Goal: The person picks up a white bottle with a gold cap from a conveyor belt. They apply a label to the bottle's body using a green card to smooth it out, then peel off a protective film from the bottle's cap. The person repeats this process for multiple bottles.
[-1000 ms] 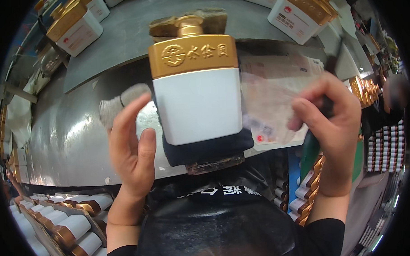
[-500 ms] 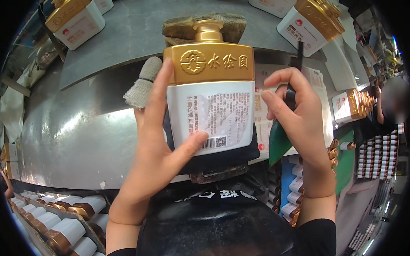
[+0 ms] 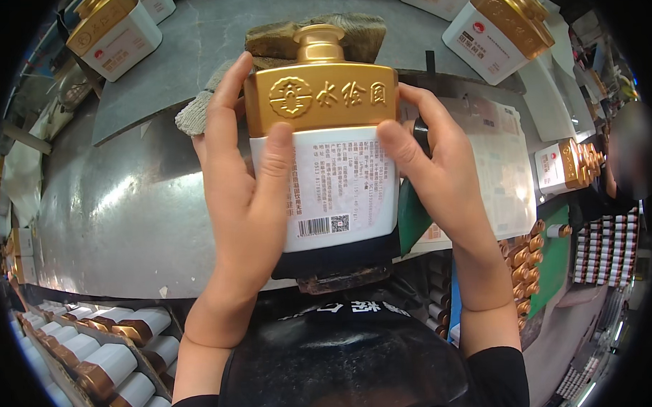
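Observation:
A flat white bottle (image 3: 340,185) with a gold shoulder and neck lies in front of me, its printed label facing up. My left hand (image 3: 243,181) grips its left side, thumb pressed near the gold edge. Grey knitted finger covers (image 3: 194,116) show on some of that hand's fingers. On the bottle's right side my right hand (image 3: 447,163) closes, thumb on the front. A green scraper blade (image 3: 414,213) sticks out below the right palm. Dark cloth (image 3: 335,255) lies under the bottle's base, and the neck rests by a wooden block (image 3: 363,33).
Similar bottles stand at the far left (image 3: 130,45) and the far right (image 3: 487,41). Label sheets (image 3: 502,197) lie right of my hand on the metal table (image 3: 126,232). Crates of bottles (image 3: 105,362) flank me at lower left. A person (image 3: 630,164) is at the right edge.
My right hand has come left, scraper still in it, and now holds the bottle's side. My left thumb has moved up from the label's lower part. The bottle has shifted slightly left.

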A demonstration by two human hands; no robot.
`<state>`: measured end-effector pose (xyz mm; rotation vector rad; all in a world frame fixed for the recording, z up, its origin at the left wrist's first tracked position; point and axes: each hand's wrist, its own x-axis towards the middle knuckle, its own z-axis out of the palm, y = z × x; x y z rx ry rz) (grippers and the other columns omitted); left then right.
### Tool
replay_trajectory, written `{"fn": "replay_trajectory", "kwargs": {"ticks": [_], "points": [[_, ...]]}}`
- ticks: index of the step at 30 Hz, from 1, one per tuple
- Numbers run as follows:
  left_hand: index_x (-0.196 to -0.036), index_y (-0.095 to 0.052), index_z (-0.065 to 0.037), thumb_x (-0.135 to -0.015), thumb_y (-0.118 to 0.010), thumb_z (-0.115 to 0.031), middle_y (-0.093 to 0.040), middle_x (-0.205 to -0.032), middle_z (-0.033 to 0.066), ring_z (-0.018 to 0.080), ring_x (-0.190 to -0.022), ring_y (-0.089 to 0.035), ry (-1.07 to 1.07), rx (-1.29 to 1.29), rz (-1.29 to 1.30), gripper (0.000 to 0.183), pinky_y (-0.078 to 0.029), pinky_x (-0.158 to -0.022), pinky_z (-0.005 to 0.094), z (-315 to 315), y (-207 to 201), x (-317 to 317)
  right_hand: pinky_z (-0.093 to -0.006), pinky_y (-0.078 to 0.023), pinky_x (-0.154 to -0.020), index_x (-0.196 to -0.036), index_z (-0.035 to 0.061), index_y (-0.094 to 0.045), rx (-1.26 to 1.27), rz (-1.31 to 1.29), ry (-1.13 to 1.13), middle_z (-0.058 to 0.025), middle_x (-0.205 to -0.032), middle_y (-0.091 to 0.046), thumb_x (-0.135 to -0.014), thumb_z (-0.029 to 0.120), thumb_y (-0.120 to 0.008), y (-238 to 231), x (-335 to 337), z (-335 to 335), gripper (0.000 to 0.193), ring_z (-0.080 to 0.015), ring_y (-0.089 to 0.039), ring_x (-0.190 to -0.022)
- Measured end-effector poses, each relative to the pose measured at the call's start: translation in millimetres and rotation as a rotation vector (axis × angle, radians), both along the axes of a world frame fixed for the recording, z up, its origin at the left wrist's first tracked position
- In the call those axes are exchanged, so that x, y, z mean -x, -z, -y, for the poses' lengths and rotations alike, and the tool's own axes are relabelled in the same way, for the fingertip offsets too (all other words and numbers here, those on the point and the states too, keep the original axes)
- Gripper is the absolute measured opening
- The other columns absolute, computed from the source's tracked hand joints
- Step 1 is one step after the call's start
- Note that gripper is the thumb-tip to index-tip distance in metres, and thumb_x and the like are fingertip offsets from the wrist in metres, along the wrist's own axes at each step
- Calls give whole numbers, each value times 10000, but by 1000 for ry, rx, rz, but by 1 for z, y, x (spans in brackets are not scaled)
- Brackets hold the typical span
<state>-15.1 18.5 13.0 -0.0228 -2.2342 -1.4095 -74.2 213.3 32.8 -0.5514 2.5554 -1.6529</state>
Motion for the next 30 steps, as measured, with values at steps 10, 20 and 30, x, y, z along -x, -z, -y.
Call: {"fn": "replay_trajectory", "kwargs": {"ticks": [10, 20, 30], "points": [[-1510, -224, -27, -825, -701, -248, -387, -1424, 198, 293, -1318, -407, 118, -369, 85, 864, -321, -1103, 390, -7, -8, -8, -248, -434, -761, -1301, -43, -492, -87, 137, -116, -64, -963, -549, -795, 344, -769, -12, -1, -5, 695, -104, -517, -881], [-1493, -249, -30, -915, -637, -192, -475, -1315, 179, 229, -1165, -529, 55, -6, 22, 715, -448, -977, 326, -4, -4, 1, -238, -403, -566, -1211, -47, -566, 38, 111, -116, 5, -642, -510, -777, 421, -765, 4, 5, -2, 668, -70, -490, -611], [-1497, -238, 1, -919, -574, -342, -400, -1415, 218, 302, -1338, -386, 127, -299, 62, 752, -285, -1117, 397, -6, -7, -15, -208, -431, -600, -1179, -62, -594, 144, 294, -151, -33, -808, -615, -879, 546, -635, -4, 6, -8, 679, -60, -529, -686]]}}
